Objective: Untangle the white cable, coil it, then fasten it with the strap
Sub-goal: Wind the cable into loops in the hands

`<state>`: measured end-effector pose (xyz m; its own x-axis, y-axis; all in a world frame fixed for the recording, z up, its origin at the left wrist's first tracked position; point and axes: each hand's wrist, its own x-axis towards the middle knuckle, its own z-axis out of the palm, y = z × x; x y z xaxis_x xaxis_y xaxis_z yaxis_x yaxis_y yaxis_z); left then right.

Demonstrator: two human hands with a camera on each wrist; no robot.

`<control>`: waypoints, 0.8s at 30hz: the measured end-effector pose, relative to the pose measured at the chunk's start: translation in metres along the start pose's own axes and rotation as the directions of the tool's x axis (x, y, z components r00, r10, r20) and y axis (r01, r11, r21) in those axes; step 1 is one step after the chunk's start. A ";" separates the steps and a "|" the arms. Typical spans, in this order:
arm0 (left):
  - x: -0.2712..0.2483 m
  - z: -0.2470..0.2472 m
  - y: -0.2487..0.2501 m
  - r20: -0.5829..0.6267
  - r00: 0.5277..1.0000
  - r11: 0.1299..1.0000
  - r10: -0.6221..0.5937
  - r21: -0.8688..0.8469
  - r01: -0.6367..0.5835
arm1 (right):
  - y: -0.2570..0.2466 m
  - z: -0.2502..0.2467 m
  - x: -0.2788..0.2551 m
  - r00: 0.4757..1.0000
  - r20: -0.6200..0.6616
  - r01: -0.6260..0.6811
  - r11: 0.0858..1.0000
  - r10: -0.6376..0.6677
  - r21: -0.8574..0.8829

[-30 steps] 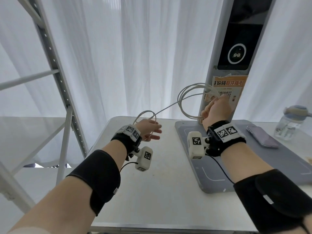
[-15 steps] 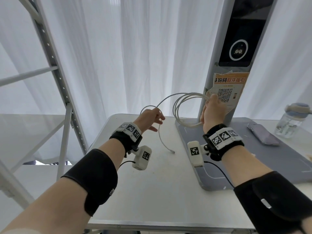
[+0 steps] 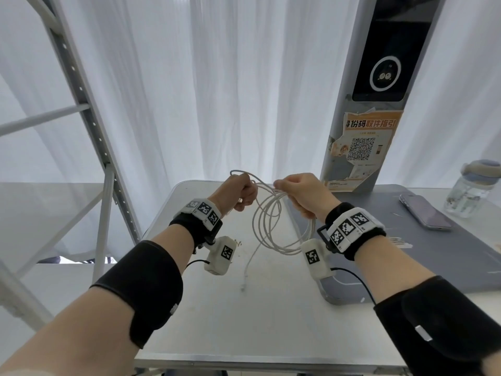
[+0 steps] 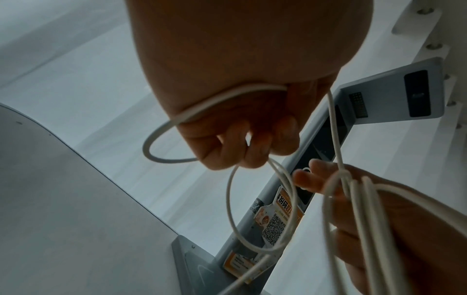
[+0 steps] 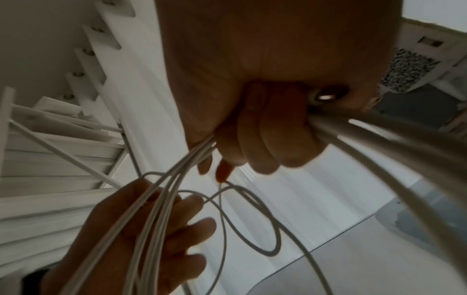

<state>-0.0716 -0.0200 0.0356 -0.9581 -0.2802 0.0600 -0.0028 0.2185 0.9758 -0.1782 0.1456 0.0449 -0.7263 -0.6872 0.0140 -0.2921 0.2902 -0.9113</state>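
Note:
The white cable [image 3: 271, 226] hangs in several loose loops between my two hands, above the white table [image 3: 271, 321]. My right hand [image 3: 298, 195] grips the gathered loops in a fist; the right wrist view shows its fingers [image 5: 265, 143] curled round the bundle [image 5: 161, 199]. Close to its left, my left hand [image 3: 240, 192] is curled round a single strand that arcs over it. The left wrist view shows that strand [image 4: 177, 123] passing under the curled fingers [image 4: 240, 143]. One free cable end [image 3: 243, 287] dangles down to the table. No strap is visible.
A grey pillar [image 3: 366, 147] with an orange QR poster stands on a grey base plate [image 3: 433, 253] at the right. On that plate lies a phone [image 3: 424, 213]; a water bottle [image 3: 471, 191] stands beyond it. A metal shelf frame [image 3: 89, 118] rises at the left, against white curtains.
My right hand has come down and left, away from the pillar, carrying the loops. My left hand has closed on the cable and now sits close beside the right. The loops hang lower.

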 end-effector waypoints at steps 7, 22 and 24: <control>-0.001 0.001 0.003 0.080 0.996 0.996 0.025 -0.091 -0.018 | -0.001 0.006 0.003 0.995 0.080 0.060 0.997 -0.055 -0.052; 0.013 -0.011 -0.001 -0.429 0.896 0.947 0.114 -0.225 -0.228 | 0.001 0.006 0.014 0.996 -0.087 -0.057 0.959 0.034 -0.279; 0.012 -0.007 0.001 -0.437 0.889 0.936 0.137 -0.236 -0.260 | -0.001 0.008 0.014 0.995 -0.087 -0.067 0.952 0.042 -0.299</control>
<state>-0.0815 -0.0299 0.0385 -0.7266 -0.6280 0.2788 0.3146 0.0567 0.9475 -0.1829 0.1308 0.0434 -0.7896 -0.6135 0.0114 -0.4157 0.5211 -0.7454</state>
